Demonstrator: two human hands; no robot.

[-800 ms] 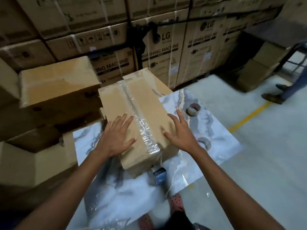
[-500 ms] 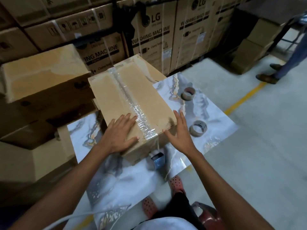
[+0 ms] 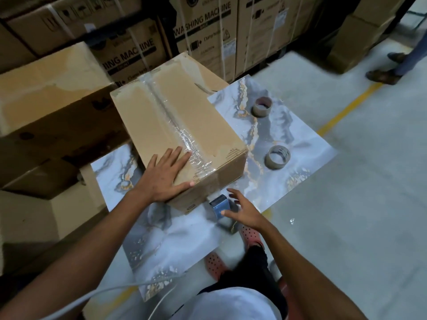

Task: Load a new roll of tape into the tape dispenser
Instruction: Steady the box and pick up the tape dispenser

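Note:
A blue tape dispenser (image 3: 220, 205) stands on the marble-patterned table (image 3: 288, 181), close to the near side of a taped cardboard box (image 3: 175, 125). My right hand (image 3: 245, 212) hovers right beside the dispenser with fingers spread, holding nothing. My left hand (image 3: 165, 175) lies flat on the box's near top corner. Two brown tape rolls sit to the right of the box: a nearer roll (image 3: 277, 156) and a farther roll (image 3: 261, 106).
Large cardboard boxes (image 3: 53, 107) crowd the left side, and washing machine cartons (image 3: 203, 38) line the back. Another person's feet (image 3: 383, 75) stand on the floor at far right, near a yellow floor line (image 3: 346, 109). My own feet (image 3: 250, 234) are below the table edge.
My right hand left the box's right edge and came down toward me to the blue dispenser. My left hand slid slightly nearer the box's front corner. The view tilted down.

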